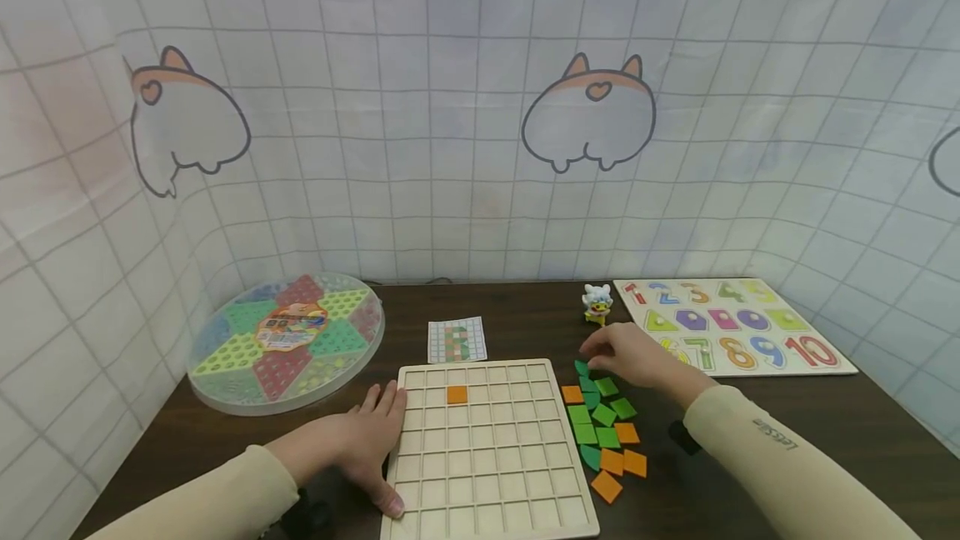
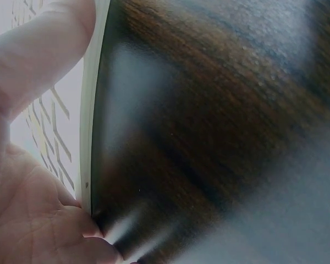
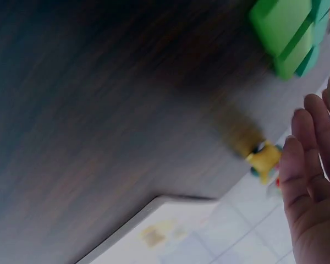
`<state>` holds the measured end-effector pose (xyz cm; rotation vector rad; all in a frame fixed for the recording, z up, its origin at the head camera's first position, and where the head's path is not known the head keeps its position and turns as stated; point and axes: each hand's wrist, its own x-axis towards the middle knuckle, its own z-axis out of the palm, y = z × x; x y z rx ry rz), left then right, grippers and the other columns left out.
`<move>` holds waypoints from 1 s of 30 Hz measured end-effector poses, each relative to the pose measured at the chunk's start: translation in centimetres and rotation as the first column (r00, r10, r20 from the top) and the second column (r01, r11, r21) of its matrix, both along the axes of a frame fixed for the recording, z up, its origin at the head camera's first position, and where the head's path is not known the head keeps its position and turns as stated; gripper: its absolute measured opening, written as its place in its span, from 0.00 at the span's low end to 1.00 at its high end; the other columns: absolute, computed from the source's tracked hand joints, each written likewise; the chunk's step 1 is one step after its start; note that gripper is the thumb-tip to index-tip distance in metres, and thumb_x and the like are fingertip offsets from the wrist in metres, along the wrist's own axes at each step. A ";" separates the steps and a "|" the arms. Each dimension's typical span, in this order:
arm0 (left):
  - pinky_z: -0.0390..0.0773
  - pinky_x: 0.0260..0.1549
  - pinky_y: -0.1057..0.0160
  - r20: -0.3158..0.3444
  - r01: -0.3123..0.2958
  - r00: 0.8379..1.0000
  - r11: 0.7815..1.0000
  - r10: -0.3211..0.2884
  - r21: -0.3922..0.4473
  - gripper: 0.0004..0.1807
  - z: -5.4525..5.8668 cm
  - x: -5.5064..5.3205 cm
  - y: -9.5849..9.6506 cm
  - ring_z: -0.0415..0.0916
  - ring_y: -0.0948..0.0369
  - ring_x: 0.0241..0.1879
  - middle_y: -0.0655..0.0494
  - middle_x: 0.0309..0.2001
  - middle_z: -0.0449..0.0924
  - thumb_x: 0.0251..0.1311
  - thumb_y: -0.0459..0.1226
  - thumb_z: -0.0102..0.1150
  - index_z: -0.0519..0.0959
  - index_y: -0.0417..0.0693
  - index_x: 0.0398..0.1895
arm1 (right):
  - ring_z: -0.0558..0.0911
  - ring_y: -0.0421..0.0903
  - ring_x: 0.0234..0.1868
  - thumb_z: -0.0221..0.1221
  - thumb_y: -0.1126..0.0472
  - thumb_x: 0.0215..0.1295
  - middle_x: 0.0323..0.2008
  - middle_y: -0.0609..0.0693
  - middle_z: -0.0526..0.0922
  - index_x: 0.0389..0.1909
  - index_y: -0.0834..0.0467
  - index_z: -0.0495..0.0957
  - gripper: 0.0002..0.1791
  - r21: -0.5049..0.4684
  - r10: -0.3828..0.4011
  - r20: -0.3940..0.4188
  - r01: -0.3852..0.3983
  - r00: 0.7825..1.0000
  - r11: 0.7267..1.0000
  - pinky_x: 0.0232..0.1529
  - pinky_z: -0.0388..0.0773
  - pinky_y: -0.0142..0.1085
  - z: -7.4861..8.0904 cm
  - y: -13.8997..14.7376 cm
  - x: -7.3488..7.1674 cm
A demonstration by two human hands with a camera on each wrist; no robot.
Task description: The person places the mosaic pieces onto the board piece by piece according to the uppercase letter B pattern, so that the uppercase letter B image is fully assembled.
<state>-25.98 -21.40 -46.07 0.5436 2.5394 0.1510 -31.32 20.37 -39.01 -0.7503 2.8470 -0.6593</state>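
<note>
A pale wooden grid board lies on the table, holding one orange square tile in an upper cell. My left hand rests along the board's left edge, its fingers spread and its thumb by the lower corner; the left wrist view shows the palm beside the rim. To the right of the board lie several green tiles, darker rounded green pieces and orange tiles. Above the far end of this group is my right hand, fingers loosely bent, with nothing visible in it.
A small printed pattern card lies beyond the board. At the left is a round star-patterned game board. A small toy figure stands behind the right hand, near a number puzzle board. A grid-patterned curtain borders the table's back.
</note>
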 end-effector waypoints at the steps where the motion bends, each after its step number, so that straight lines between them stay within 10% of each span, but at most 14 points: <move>1: 0.52 0.74 0.32 0.002 -0.003 1.000 1.000 0.003 0.001 0.94 0.0 0.0 0.0 0.27 0.35 0.81 0.36 0.83 0.27 0.15 0.85 0.64 0.36 0.41 0.83 | 0.87 0.48 0.41 0.64 0.67 0.69 0.44 0.55 0.89 0.49 0.63 0.86 0.10 0.009 0.000 0.002 0.000 1.000 1.000 0.44 0.85 0.43 -0.1 0.3 0.0; 12: 0.52 0.73 0.32 0.005 -0.006 1.000 1.000 0.006 0.011 0.92 0.7 0.5 0.0 0.28 0.36 0.81 0.36 0.83 0.28 0.18 0.84 0.65 0.36 0.41 0.83 | 0.83 0.42 0.36 0.69 0.63 0.65 0.38 0.48 0.88 0.44 0.60 0.86 0.09 0.010 -0.011 0.161 0.009 0.987 1.000 0.41 0.84 0.40 -0.2 2.3 0.7; 30: 0.53 0.74 0.33 0.016 0.005 1.000 1.000 -0.005 0.000 0.92 0.2 -0.1 0.0 0.27 0.36 0.81 0.37 0.83 0.28 0.17 0.84 0.65 0.36 0.41 0.83 | 0.80 0.41 0.35 0.72 0.61 0.62 0.34 0.46 0.85 0.41 0.59 0.84 0.10 0.062 -0.029 0.160 0.019 0.987 0.998 0.41 0.82 0.40 -0.1 2.6 0.6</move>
